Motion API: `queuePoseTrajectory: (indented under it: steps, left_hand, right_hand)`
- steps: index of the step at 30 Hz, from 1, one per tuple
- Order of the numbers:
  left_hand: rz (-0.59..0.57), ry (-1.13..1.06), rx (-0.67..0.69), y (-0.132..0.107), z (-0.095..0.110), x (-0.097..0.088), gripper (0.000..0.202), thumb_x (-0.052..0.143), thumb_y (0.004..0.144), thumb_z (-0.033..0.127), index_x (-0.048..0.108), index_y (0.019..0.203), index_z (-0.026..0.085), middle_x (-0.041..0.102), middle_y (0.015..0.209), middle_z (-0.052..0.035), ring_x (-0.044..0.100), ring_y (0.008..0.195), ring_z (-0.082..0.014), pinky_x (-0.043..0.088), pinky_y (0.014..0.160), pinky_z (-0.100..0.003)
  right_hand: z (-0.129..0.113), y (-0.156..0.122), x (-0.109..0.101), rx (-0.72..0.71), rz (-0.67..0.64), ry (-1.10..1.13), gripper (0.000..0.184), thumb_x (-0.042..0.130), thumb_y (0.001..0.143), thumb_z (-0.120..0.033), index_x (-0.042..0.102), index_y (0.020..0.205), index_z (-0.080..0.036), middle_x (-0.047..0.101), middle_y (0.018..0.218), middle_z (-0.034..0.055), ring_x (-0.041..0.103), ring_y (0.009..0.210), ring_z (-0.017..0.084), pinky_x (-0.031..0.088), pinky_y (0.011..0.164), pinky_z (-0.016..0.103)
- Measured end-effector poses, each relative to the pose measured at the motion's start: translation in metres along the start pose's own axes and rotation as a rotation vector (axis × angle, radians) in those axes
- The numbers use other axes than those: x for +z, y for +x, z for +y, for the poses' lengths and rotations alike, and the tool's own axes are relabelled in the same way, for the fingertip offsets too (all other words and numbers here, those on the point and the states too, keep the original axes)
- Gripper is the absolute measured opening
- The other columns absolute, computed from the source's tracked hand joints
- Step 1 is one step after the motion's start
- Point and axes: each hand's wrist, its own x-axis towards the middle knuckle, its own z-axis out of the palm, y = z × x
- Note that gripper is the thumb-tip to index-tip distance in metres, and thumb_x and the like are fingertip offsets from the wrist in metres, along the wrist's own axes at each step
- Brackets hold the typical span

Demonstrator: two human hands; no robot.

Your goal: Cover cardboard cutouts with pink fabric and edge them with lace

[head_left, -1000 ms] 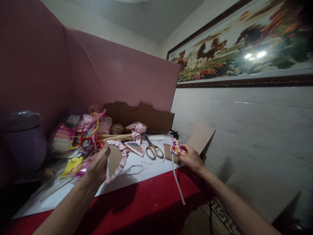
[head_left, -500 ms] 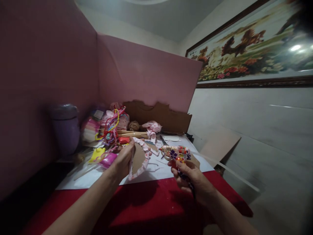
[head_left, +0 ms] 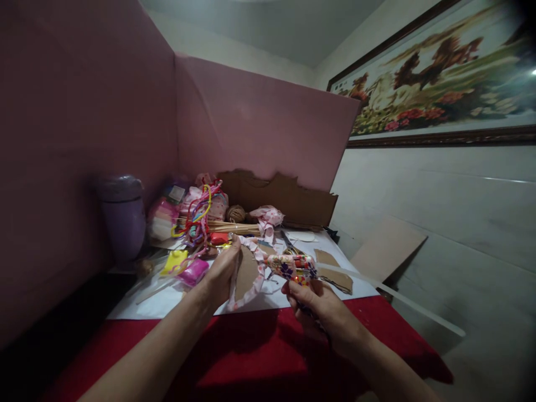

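My left hand point(head_left: 220, 273) grips a brown cardboard piece point(head_left: 246, 272) edged with pink patterned ribbon, holding it upright over the white sheet point(head_left: 167, 298). My right hand point(head_left: 318, 304) is wrapped round the handle of a glue gun point(head_left: 293, 267) with a colourful flower print, a small red light glowing on it. The gun's nozzle points left and sits at the ribbon edge of the cardboard piece. A long white glue stick point(head_left: 397, 296) trails out of the back of the gun to the right.
Behind the hands lie scissors point(head_left: 288, 243), cardboard scraps point(head_left: 335, 273), a ribbon bundle point(head_left: 268, 218), a twine ball point(head_left: 235, 213), wooden sticks point(head_left: 234, 226), coloured pipe cleaners point(head_left: 200, 215) and a purple container point(head_left: 123, 215). A red cloth point(head_left: 259, 357) covers the table; a pink board point(head_left: 268, 128) stands behind.
My right hand lifted the glue gun from the table's right side and brought it left, up to the ribbon-edged cardboard. The view swung left. My left hand kept its hold.
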Motion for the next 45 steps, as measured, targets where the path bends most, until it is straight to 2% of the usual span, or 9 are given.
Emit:
queuePoseTrajectory:
  steps: [8, 14, 23, 29, 38, 45]
  left_hand:
    - [0.066, 0.036, -0.017, -0.002, 0.001, 0.004, 0.036, 0.043, 0.086, 0.047, 0.057, 0.075, 0.016, 0.059, 0.050, -0.0023, 0.056, 0.041, -0.0154, 0.047, 0.044, -0.026]
    - [0.049, 0.042, -0.016, 0.004, -0.004, -0.003, 0.038, 0.046, 0.082, 0.053, 0.057, 0.079, 0.016, 0.057, 0.050, -0.0018, 0.057, 0.042, -0.0168, 0.046, 0.045, -0.027]
    - [0.079, 0.080, -0.009, 0.003, -0.003, -0.005, 0.039, 0.046, 0.082, 0.054, 0.056, 0.074, 0.017, 0.061, 0.054, -0.0033, 0.057, 0.043, -0.0159, 0.047, 0.045, -0.027]
    - [0.011, 0.043, 0.000, 0.004, -0.004, -0.007, 0.036, 0.048, 0.082, 0.052, 0.056, 0.078, 0.017, 0.060, 0.053, -0.0025, 0.058, 0.045, -0.0165, 0.047, 0.046, -0.026]
    - [0.104, 0.092, -0.004, 0.004, -0.005, -0.006, 0.041, 0.050, 0.078, 0.057, 0.053, 0.071, 0.017, 0.060, 0.054, -0.0022, 0.057, 0.044, -0.0153, 0.046, 0.044, -0.026]
    - [0.075, 0.095, -0.018, 0.004, -0.004, -0.004, 0.043, 0.045, 0.080, 0.059, 0.054, 0.073, 0.017, 0.060, 0.055, -0.0026, 0.055, 0.043, -0.0144, 0.047, 0.047, -0.027]
  right_hand:
    - [0.000, 0.002, 0.005, -0.007, -0.001, -0.017, 0.040, 0.061, 0.075, -0.053, 0.049, 0.063, -0.017, 0.035, 0.044, -0.0094, 0.025, 0.031, 0.002, 0.018, 0.028, 0.016]
    - [-0.002, 0.004, 0.007, -0.006, 0.020, 0.000, 0.038, 0.063, 0.072, -0.053, 0.051, 0.070, -0.017, 0.041, 0.047, -0.0089, 0.025, 0.030, 0.002, 0.019, 0.026, 0.016]
    - [-0.001, 0.004, 0.008, -0.020, 0.013, -0.017, 0.036, 0.061, 0.075, -0.051, 0.051, 0.071, -0.017, 0.041, 0.048, -0.0087, 0.026, 0.031, 0.002, 0.020, 0.026, 0.015]
    - [-0.001, 0.003, 0.009, -0.029, 0.012, -0.035, 0.036, 0.058, 0.078, -0.051, 0.050, 0.075, -0.017, 0.041, 0.044, -0.0091, 0.026, 0.028, 0.002, 0.020, 0.026, 0.015]
    - [0.002, 0.004, 0.007, -0.021, 0.017, -0.066, 0.037, 0.056, 0.079, -0.052, 0.050, 0.074, -0.016, 0.040, 0.043, -0.0089, 0.026, 0.029, 0.002, 0.021, 0.027, 0.014]
    - [0.001, 0.005, 0.007, -0.028, 0.020, -0.068, 0.035, 0.055, 0.081, -0.051, 0.050, 0.076, -0.016, 0.040, 0.042, -0.0094, 0.025, 0.028, 0.002, 0.021, 0.026, 0.014]
